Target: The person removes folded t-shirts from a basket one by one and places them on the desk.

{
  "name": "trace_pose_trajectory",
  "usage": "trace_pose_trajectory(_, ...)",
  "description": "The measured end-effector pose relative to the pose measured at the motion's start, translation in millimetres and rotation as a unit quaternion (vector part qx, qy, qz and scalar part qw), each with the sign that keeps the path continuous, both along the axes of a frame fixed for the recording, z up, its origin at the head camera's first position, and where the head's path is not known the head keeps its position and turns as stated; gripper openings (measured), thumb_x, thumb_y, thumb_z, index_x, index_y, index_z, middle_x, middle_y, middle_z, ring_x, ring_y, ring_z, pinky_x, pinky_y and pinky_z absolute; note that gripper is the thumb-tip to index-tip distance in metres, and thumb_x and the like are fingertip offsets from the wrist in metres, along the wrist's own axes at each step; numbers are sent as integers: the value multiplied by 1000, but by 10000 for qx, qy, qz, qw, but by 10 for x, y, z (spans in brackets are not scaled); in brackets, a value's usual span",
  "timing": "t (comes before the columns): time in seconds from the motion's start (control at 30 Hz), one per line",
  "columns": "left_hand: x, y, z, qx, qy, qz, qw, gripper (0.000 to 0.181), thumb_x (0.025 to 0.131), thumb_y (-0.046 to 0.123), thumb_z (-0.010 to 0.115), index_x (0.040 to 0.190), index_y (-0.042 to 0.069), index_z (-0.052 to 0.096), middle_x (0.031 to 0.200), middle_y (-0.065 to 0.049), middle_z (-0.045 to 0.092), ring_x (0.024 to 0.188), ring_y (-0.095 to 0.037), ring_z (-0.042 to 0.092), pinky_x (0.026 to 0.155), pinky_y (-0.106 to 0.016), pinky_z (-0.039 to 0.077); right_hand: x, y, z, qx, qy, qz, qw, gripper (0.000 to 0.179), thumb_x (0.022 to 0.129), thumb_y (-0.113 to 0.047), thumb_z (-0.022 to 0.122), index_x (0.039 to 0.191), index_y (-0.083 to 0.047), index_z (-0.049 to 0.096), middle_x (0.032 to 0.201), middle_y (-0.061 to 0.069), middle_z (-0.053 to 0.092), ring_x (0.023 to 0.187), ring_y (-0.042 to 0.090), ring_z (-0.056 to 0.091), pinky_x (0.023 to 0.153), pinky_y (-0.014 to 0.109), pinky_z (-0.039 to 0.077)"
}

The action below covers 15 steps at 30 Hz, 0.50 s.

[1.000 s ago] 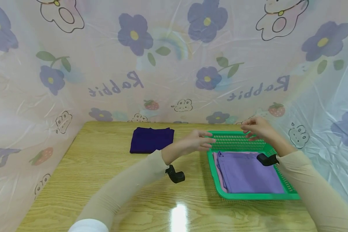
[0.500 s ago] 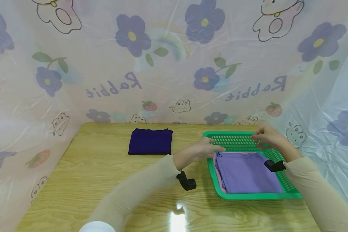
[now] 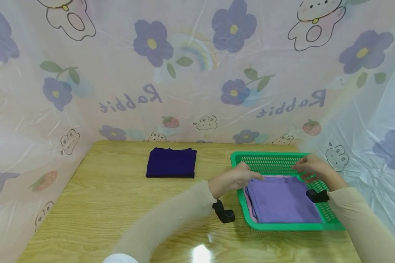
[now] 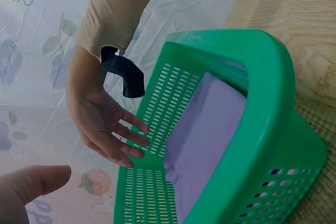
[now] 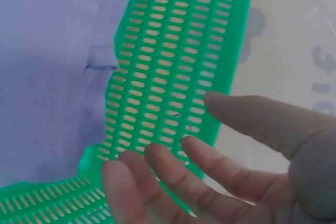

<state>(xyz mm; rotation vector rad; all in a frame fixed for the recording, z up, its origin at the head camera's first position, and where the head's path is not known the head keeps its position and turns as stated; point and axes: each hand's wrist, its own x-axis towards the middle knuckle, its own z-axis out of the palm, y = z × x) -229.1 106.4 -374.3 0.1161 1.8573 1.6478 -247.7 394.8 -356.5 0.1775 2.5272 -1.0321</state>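
This is a closed-in little nook, maybe in any kind of building. Shiny, pale pink hanging sheets with purple flowers and bunnies go around a flat, yellow-brown wooden worktop.

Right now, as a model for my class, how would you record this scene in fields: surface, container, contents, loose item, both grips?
Surface: yellowish wood-grain table
Container: rectangular green plastic basket, slotted walls, on the table's right
Contents: folded lavender cloth lying over pink cloth
Loose item: folded dark purple cloth, left of the basket
Left grip: at the basket's left rim, contact unclear
Right grip: near the basket's far right corner, holding nothing
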Motion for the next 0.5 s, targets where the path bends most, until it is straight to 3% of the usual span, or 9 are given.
trace_pose_trajectory(0.07, 6, 43, -16, -95, -11, -5, 10000, 31, 88, 11, 77, 103, 2, 51, 105, -2, 47, 52, -13, 12, 49, -27, 16, 0, 25, -30, 26, -45, -108, 9999, 31, 101, -14, 56, 108, 15, 56, 95, 17, 57, 76, 27, 63, 70, 45, 59)
trace_pose_trajectory(0.13, 19, 80, -29, -138, -52, 83, 9999, 62, 87, 12, 78, 139, 0, 45, 135, -9, 48, 50, -12, 13, 47, -27, 17, 1, 44, -56, 31, -110, -175, 9998, 31, 100, -14, 57, 109, 16, 57, 93, 16, 58, 76, 27, 63, 70, 45, 59)
trace_pose_trajectory(0.2, 32, 112, -42, -201, -103, 165, 9996, 81, 87, 13, 78, 153, 2, 32, 152, -11, 38, 54, -13, 19, 49, -28, 19, 3, 57, -76, 65, -149, -196, 9997, 31, 99, -14, 59, 108, 15, 58, 92, 16, 57, 77, 28, 63, 71, 45, 59)
trace_pose_trajectory(0.3, 41, 147, -67, -263, -93, 240, 9993, 79, 87, 13, 79, 151, 1, 34, 154, -12, 37, 59, -14, 20, 52, -29, 20, 7, 65, -105, 157, -208, -150, 9995, 30, 98, -15, 61, 106, 13, 60, 91, 16, 56, 79, 29, 63, 70, 45, 59)
trace_pose_trajectory(0.37, 42, 167, -90, -306, -52, 250, 9992, 59, 88, 13, 78, 137, 0, 47, 147, -12, 44, 56, -13, 22, 50, -27, 20, 7, 65, -116, 220, -255, -68, 9994, 30, 98, -16, 61, 105, 13, 60, 90, 16, 55, 79, 30, 62, 69, 45, 59)
trace_pose_trajectory(0.5, 44, 202, -147, -443, 81, 224, 9987, 56, 90, 16, 76, 135, -1, 49, 144, -13, 46, 50, -11, 19, 46, -26, 18, -10, 66, -141, 370, -397, -80, 9985, 30, 97, -16, 63, 105, 13, 62, 88, 15, 55, 79, 31, 61, 68, 45, 59)
